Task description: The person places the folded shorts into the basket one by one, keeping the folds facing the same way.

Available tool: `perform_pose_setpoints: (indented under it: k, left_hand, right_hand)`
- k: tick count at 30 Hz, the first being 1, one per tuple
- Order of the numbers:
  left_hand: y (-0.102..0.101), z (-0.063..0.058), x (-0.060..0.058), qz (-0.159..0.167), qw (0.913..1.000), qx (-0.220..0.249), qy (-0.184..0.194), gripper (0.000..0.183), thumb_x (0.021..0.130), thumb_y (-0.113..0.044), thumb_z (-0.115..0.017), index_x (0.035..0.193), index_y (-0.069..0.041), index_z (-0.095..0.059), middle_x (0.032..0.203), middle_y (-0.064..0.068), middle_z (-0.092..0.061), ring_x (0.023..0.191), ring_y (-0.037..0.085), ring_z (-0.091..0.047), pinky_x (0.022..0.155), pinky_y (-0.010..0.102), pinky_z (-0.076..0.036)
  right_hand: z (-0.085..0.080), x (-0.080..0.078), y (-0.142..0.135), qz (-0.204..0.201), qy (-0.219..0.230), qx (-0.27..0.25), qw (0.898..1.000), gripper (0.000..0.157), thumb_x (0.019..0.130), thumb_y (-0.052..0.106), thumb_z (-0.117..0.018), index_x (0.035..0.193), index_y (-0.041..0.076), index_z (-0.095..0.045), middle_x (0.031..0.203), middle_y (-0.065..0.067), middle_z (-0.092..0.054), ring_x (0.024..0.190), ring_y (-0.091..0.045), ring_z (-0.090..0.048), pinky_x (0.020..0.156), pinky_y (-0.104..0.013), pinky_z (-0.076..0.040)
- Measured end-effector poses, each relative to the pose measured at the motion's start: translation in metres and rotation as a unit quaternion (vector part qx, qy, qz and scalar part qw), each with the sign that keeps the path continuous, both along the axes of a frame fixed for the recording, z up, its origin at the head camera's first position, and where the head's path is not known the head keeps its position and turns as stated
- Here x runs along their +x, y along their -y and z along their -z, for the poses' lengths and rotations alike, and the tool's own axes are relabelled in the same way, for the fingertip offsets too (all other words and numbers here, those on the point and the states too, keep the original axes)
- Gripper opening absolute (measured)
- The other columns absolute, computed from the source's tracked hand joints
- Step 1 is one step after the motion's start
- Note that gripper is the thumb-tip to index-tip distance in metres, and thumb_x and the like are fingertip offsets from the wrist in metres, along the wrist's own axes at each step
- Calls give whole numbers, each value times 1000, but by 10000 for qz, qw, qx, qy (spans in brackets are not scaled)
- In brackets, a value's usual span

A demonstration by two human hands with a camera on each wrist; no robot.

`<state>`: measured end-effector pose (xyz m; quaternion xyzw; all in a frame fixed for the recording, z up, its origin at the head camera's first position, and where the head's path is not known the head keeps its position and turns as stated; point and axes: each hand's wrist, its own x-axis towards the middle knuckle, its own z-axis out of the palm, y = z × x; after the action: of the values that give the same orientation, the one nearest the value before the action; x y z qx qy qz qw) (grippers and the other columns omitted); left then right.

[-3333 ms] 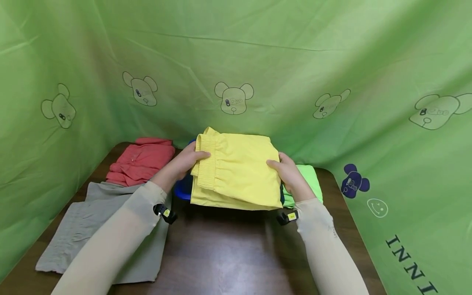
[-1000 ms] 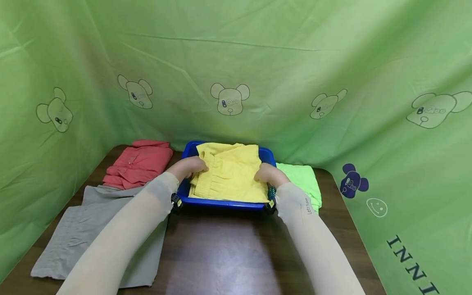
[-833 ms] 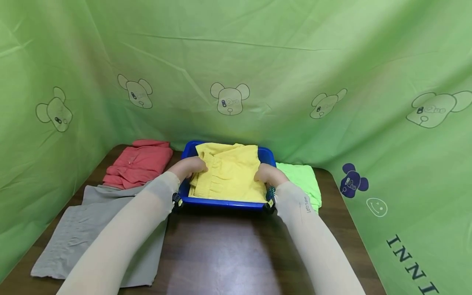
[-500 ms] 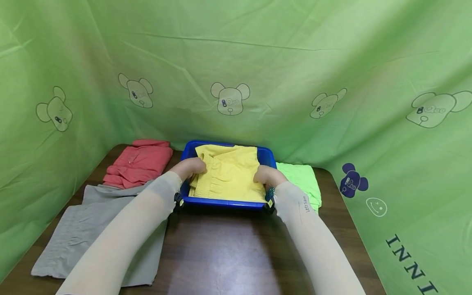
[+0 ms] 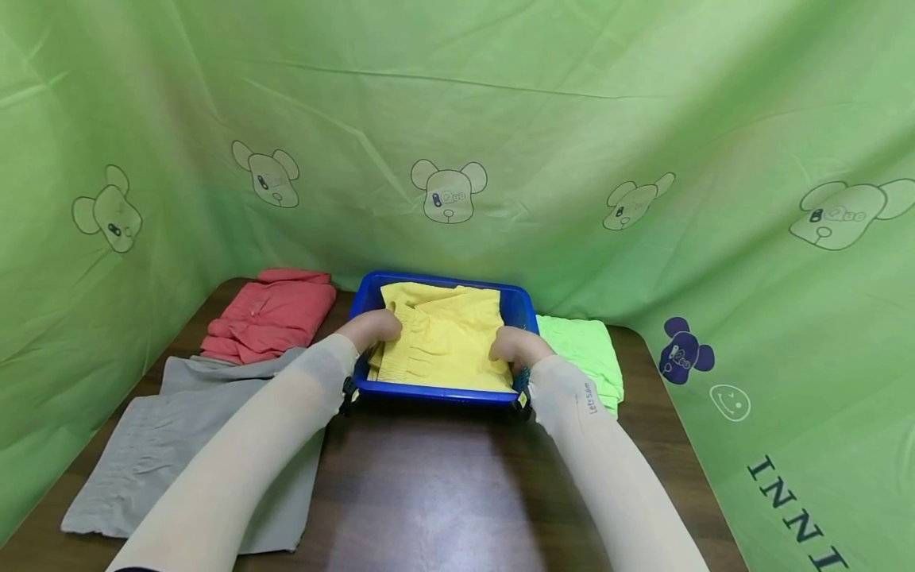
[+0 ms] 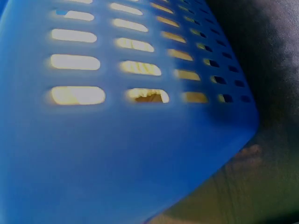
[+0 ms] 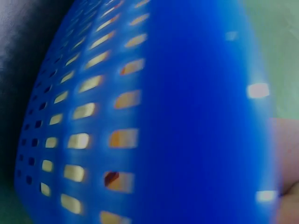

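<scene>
Folded yellow shorts [image 5: 450,342] with a gathered waistband on the left lie inside a blue plastic basket [image 5: 429,392]. My left hand [image 5: 379,326] reaches over the basket's left side and grips the shorts at the waistband edge. At their opposite edge my right hand [image 5: 518,347] holds them, its fingers dipped low in the basket and partly hidden. In the left wrist view the slotted basket wall [image 6: 117,154] fills most of the frame, with yellow cloth behind its slots. The right wrist view has the basket wall [image 7: 191,116] too, plus a bit of hand at the right edge.
Folded red clothing [image 5: 275,314] lies at the back left of the wooden table [image 5: 429,492]. Grey pants or shorts [image 5: 157,453] are spread in front of it, under my left arm. Bright green cloth [image 5: 582,349] sits right of the basket. Green curtain [image 5: 457,95] encloses the back and sides.
Over three seconds ago the yellow shorts were held up above the basket; both hands have since lowered them into it. In the last second they sink slightly deeper, hands staying at both sides.
</scene>
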<state>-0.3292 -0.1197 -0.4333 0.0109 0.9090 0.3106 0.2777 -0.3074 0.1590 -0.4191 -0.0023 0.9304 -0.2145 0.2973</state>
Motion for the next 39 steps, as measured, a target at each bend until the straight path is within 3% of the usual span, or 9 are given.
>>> perform_pose_setpoints:
  k: [3,7,13,18,22,26,31,35,39]
  left_hand:
    - [-2,1,-1,12,9998,-205,-51,34,102,-7,-34,121,1,-60,110,17,-50,59,13,-21,54,26,-25]
    - [-5,6,-6,215,9978,-600,-201,27,101,-4,-35,97,-1,-61,77,7,-39,55,13,-23,51,26,-26]
    - [-10,9,-10,642,9879,-1366,-347,34,101,-2,-38,73,-9,-55,75,8,-38,53,12,-18,50,26,-23]
    - [-15,-2,-7,819,9798,-1777,-409,24,103,-5,-40,94,-1,-62,72,4,-32,50,11,-20,48,24,-23]
    - [-15,-12,-4,508,9872,-1438,-474,27,103,-7,-39,112,5,-61,69,3,-32,49,12,-22,47,24,-25]
    - [-10,-15,0,215,9949,-898,-403,22,100,-6,-37,107,0,-57,89,12,-45,53,13,-22,50,27,-25]
    - [-5,-12,5,-11,9994,-252,-219,38,99,-11,-37,132,2,-49,130,23,-49,54,13,-20,50,28,-23]
    - [-2,-7,8,-103,9998,-13,-156,56,98,-13,-39,152,3,-37,156,23,-38,57,14,-21,51,28,-22]
    - [0,-4,9,-192,9996,178,-146,69,97,-13,-41,161,2,-18,170,17,-12,57,13,-20,52,28,-22]
  right_hand:
    - [0,1,2,-47,-15,114,9999,22,100,12,-58,116,-3,-59,88,-11,-56,48,-14,-41,62,-30,-49]
    - [-1,2,2,-84,-13,217,9997,18,100,13,-59,109,-1,-59,83,-9,-51,52,-15,-42,61,-30,-46]
    - [1,3,3,-103,32,202,9997,18,99,15,-60,110,0,-59,85,-7,-50,56,-17,-44,62,-30,-47]
    - [0,4,3,10,3,145,9999,19,98,14,-59,111,0,-57,85,-9,-51,54,-16,-43,62,-30,-46]
    - [-3,5,3,15,-91,163,9998,21,97,13,-58,111,-2,-57,90,-11,-55,56,-18,-48,64,-30,-48]
    - [-5,7,3,-34,-139,147,9998,24,98,14,-57,115,-3,-56,94,-12,-56,59,-19,-50,66,-32,-51]
    - [-9,11,4,73,-180,83,9998,32,100,17,-59,123,-5,-55,98,-12,-54,73,-22,-55,75,-37,-56]
    - [-12,14,3,39,-301,95,9995,38,100,20,-61,127,-7,-55,104,-14,-56,83,-24,-58,80,-39,-58]
    - [-15,16,4,70,-486,101,9987,43,100,25,-62,127,-7,-54,98,-12,-55,69,-19,-54,68,-32,-54]
